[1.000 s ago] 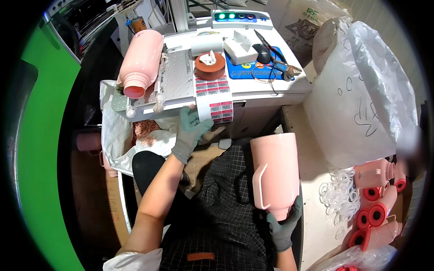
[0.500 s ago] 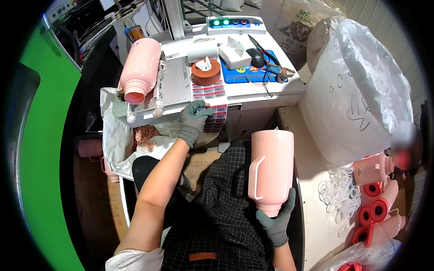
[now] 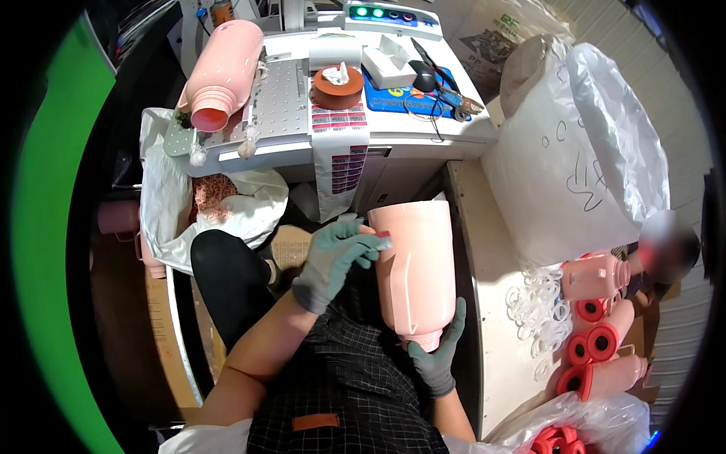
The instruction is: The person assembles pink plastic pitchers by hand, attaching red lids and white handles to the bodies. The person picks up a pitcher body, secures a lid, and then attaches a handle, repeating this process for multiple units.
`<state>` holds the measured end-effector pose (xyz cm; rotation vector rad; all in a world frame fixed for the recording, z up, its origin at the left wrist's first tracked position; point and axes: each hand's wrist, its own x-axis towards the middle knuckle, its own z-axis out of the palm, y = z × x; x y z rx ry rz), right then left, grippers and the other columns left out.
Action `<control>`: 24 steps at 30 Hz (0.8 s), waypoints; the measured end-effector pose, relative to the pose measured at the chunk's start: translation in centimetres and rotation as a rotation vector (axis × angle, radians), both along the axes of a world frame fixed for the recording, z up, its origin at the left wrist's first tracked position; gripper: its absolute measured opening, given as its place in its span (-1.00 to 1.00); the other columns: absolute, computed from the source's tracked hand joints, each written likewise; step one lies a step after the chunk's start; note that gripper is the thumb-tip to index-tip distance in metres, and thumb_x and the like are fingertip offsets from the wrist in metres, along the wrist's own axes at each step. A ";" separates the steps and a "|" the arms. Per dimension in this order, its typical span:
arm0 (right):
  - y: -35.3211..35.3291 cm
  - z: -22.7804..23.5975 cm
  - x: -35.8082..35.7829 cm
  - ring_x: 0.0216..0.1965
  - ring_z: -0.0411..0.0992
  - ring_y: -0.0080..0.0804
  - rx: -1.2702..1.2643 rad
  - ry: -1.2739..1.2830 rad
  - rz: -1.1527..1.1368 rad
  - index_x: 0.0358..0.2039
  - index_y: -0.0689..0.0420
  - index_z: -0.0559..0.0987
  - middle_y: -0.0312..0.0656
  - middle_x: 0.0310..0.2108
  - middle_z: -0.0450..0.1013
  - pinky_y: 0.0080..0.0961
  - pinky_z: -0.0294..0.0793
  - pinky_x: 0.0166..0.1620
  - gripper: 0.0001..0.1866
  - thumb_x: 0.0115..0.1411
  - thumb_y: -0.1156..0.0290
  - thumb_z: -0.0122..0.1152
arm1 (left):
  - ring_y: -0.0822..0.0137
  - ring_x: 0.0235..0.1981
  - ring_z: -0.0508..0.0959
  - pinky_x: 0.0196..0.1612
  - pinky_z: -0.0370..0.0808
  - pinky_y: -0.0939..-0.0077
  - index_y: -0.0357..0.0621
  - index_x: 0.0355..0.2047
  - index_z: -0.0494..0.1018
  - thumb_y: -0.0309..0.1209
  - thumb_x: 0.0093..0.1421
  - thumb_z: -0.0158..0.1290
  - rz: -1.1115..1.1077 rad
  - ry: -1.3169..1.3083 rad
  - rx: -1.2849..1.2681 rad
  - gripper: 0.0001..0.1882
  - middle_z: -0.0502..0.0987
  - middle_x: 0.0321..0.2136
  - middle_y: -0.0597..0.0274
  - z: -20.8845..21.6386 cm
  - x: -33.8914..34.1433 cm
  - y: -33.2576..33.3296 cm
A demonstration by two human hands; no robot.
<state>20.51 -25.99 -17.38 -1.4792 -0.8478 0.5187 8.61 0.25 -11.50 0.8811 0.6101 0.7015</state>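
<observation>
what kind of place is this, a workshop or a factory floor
Most likely a small factory workstation: gloved hands hold a pink plastic jug, a matching jug lies on a white bench machine, and more jugs with red caps pile nearby.

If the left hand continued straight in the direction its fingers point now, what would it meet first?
The left hand points rightward, and its fingers already seem to touch the pink bottle near its upper edge, so it would press straight into that bottle's side.

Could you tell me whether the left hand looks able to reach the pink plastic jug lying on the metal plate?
Probably yes: the left hand touches the held jug; nothing blocks the lying jug.
</observation>
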 end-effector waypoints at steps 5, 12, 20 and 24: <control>0.4 -0.5 -0.4 0.45 0.17 -0.08 0.000 -0.069 0.003 0.56 0.19 -0.18 0.06 0.50 0.00 -0.08 0.27 0.42 0.34 0.05 0.16 0.63 | 0.51 -0.41 0.61 -0.34 0.51 0.68 -0.24 -0.18 0.60 -0.53 0.32 0.13 -0.086 -0.018 0.011 -0.89 0.68 -0.35 0.23 -0.2 0.0 0.2; 0.6 0.3 -0.6 0.47 0.12 -0.11 -0.070 -0.185 0.049 0.56 0.19 -0.20 0.02 0.51 -0.05 -0.10 0.22 0.44 0.34 0.02 0.23 0.60 | 0.59 -0.42 0.57 -0.34 0.47 0.73 -0.20 -0.24 0.62 -0.52 0.30 0.15 -0.109 0.117 0.037 -0.93 0.67 -0.37 0.35 1.4 -0.4 -0.2; 0.8 0.9 -0.9 0.41 0.18 -0.14 -0.100 -0.064 -0.060 0.55 0.19 -0.13 0.03 0.46 0.04 -0.14 0.29 0.40 0.32 -0.06 0.40 0.62 | 0.07 -0.40 0.61 -0.26 0.52 0.20 -0.14 -0.36 0.46 0.27 0.12 0.31 -0.253 0.975 0.698 -0.34 0.58 -0.44 0.11 1.8 -3.1 3.8; 2.5 4.3 0.4 0.49 0.07 -0.07 0.049 0.265 -0.110 0.57 0.10 -0.15 -0.01 0.52 -0.04 -0.06 0.15 0.47 0.33 0.03 0.02 0.57 | -0.04 -0.16 0.64 -0.07 0.56 0.14 -0.10 -0.04 0.53 0.09 0.21 0.26 0.316 1.052 1.154 -0.45 0.60 -0.18 0.01 -0.2 -10.4 8.4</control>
